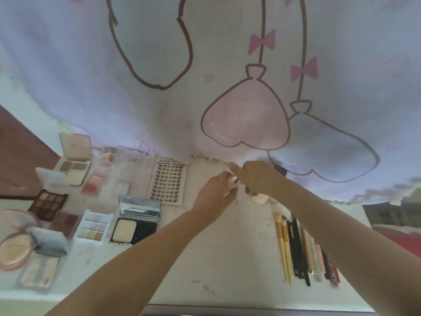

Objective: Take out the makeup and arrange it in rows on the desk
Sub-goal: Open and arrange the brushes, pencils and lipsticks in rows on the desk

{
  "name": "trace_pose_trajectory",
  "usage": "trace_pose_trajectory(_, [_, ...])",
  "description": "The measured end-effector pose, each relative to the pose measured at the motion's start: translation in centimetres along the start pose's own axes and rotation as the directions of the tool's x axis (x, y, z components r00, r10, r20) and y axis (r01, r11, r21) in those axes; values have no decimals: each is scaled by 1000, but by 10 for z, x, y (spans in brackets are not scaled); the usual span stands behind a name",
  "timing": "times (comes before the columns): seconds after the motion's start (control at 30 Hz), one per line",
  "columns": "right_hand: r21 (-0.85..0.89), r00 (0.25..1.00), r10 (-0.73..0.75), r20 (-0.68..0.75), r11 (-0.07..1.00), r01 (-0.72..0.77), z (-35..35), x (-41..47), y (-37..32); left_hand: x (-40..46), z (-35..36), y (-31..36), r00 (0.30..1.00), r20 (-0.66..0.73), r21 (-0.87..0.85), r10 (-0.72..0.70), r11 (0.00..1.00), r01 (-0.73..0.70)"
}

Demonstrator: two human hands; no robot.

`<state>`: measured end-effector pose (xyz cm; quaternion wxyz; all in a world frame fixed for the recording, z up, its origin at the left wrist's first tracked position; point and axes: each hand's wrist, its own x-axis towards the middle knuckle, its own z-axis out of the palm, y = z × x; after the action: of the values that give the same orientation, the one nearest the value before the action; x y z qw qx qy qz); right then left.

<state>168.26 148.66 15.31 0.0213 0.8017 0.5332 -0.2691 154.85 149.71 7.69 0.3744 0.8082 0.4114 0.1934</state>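
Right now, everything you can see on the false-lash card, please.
The false-lash card is a pale rectangular tray printed XOYO at its top, holding rows of small dark lash clusters under a line of dark dashes. It lies flat on the white desk in the back row, left of the left hand, which does not touch it.

A makeup desk in a home bedroom.
Open eyeshadow palettes (48, 204), powder compacts (134, 226), a lash tray (168, 181) and brushes (283, 242) lie on a white desk (218, 247) beneath a pastel cartoon curtain (205, 65) with pink bows.
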Motion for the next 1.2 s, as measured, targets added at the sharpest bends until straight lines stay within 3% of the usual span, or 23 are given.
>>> trace_pose_trajectory(0.07, [150, 990, 50, 130, 986, -69, 2, -10, -18, -20, -24, -4, 998, 27, 74, 55, 996, -57])
trace_pose_trajectory(0.3, [299, 986, -87, 142, 953, 41, 19, -48, -61, -70, -90, -18, 983, 184, 38, -7, 999, 0])
trace_pose_trajectory(0.4, [295, 974, -209, 84, 939, 176, 27, -65, -70, -79, -113, -28, 950, 312, -82, -23, 995, 51])
trace_pose_trajectory(0.47, [277, 950, -296, 94, 925, 261, 26, -78, -74, -83, -130, -35, 888, 460, -243, -15, 960, 142])
trace_pose_trajectory(0.57, [280, 911, -396, 115, 893, 352, 21, -96, -74, -86, -154, -43, 685, 728, -477, 16, 730, 490])
trace_pose_trajectory(0.67, [472, 884, -467, 27, 786, 400, 17, -110, -78, -87, -167, -47, 541, 831, -522, 127, 515, 680])
trace_pose_trajectory(0.8, [504, 858, -494, -139, 711, 491, 19, -117, -75, -85, -162, -43, 500, 857, -511, 124, 316, 799])
trace_pose_trajectory(0.9, [304, 803, -537, -261, 743, 596, 22, -114, -69, -78, -153, -41, 507, 854, -519, 112, 180, 835])
trace_pose_trajectory(0.97, [358, 795, -562, -227, 711, 605, 20, -107, -59, -70, -149, -39, 553, 831, -551, 58, 221, 805])
trace_pose_trajectory(1.07, [744, 893, -451, 12, 600, 293, 4, -92, -46, -55, -144, -31, 637, 771, -553, -7, 490, 674])
trace_pose_trajectory(1.13, [718, 916, -369, 156, 679, 152, -5, -78, -44, -45, -141, -23, 665, 747, -539, 3, 588, 603])
trace_pose_trajectory(1.2, [568, 902, -371, 221, 801, 190, -9, -63, -40, -34, -137, -16, 670, 742, -519, -1, 631, 576])
